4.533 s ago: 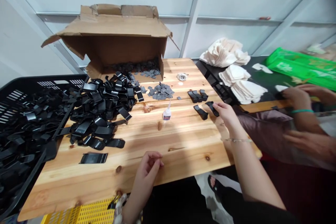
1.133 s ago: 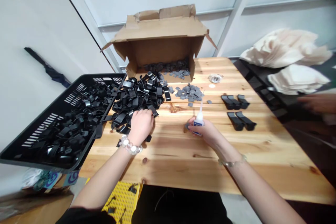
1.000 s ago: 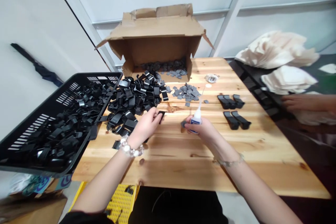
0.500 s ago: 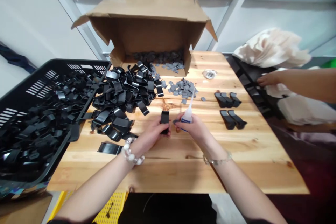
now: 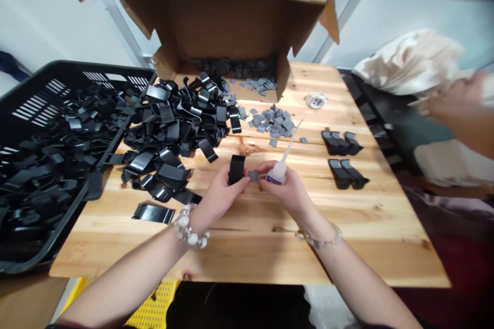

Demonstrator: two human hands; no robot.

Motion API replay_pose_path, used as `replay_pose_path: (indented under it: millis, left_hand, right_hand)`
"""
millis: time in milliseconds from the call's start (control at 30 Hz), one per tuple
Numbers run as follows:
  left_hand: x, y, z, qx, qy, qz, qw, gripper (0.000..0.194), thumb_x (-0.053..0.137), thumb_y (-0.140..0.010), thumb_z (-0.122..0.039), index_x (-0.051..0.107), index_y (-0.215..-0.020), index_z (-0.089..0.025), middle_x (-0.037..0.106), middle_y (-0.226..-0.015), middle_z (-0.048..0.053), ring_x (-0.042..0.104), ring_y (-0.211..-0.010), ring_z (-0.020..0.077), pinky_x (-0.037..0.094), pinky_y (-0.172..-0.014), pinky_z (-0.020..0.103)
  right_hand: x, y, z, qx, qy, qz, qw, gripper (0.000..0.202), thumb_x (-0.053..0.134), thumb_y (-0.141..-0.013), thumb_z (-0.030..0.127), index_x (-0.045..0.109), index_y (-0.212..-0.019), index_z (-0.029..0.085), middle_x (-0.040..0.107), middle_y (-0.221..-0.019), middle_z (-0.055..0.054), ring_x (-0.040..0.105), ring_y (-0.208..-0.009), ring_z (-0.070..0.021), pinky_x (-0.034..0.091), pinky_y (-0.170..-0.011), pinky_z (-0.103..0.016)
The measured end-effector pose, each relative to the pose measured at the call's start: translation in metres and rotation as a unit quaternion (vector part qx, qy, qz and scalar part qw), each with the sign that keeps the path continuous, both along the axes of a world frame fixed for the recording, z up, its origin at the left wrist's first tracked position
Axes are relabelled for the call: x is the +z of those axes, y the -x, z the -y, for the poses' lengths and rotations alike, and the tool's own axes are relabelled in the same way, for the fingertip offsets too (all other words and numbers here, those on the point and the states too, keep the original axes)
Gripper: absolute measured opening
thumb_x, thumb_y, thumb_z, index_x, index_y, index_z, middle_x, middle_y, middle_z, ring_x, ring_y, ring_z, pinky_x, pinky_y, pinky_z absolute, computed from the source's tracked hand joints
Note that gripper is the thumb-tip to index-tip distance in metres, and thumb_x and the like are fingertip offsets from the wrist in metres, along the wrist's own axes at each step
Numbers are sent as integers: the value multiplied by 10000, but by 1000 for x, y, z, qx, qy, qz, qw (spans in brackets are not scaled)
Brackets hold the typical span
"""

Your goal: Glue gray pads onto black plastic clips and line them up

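Over the middle of the wooden table, my left hand (image 5: 224, 190) grips a black curved piece (image 5: 236, 168) between thumb and fingers. Just right of it, my right hand (image 5: 283, 185) holds a white glue bottle (image 5: 278, 170) with a thin nozzle pointing up. A small grey square (image 5: 253, 176) is pinched in the fingertips of that same hand, close beside the black piece. Beyond the hands lies a pile of grey squares (image 5: 275, 121). To the left is a large heap of black curved pieces (image 5: 173, 123); several more (image 5: 341, 172) stand in two rows at the right.
A black crate (image 5: 77, 69) full of black pieces stands at the left. An open cardboard box (image 5: 231, 20) holding grey squares is at the back. A tape roll (image 5: 316, 101) lies on the table (image 5: 247, 252). At the far right, another person's arm (image 5: 463, 113) reaches over cloth bundles.
The view has shifted closer to the table. The black piece and the grey square are now more plainly visible between my hands. The other person's hand has risen and blurs.
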State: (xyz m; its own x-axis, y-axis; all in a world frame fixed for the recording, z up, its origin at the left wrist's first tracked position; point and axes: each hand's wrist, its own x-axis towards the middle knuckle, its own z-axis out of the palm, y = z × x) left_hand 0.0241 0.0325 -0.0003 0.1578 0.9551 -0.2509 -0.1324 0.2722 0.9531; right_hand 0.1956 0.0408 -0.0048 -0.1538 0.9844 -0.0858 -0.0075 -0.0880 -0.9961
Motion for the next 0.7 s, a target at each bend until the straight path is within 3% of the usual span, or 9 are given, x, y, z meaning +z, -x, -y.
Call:
replay_pose_path:
  millis: [200,433,700]
  left_hand:
    - [2,2,1,8,-29,-27,999,226,702,-762,-243,579,-941,-180,599,-887,-7,554,-799,138,425,-747,273]
    - [2,2,0,-15,5,19,1000,261,707,-742,-280,568,-926,-159,563,-736,-33,532,-631,105,439,-642,260]
    - [0,2,-1,-24,26,69,997,254,718,-724,-279,569,-890,-159,562,-719,-41,520,-575,79,419,-598,239]
  right_hand:
    - [-6,-3,-2,-13,19,-35,999,269,741,-692,217,615,-928,190,664,-887,-29,622,-763,-140,510,-657,-283]
    - [-4,-4,-2,-10,24,-54,998,275,761,-681,211,620,-916,187,658,-839,-6,604,-627,-98,500,-600,-261]
    - [0,-4,1,-7,20,-64,998,241,762,-685,202,635,-889,194,651,-844,-6,610,-712,-115,513,-639,-264]
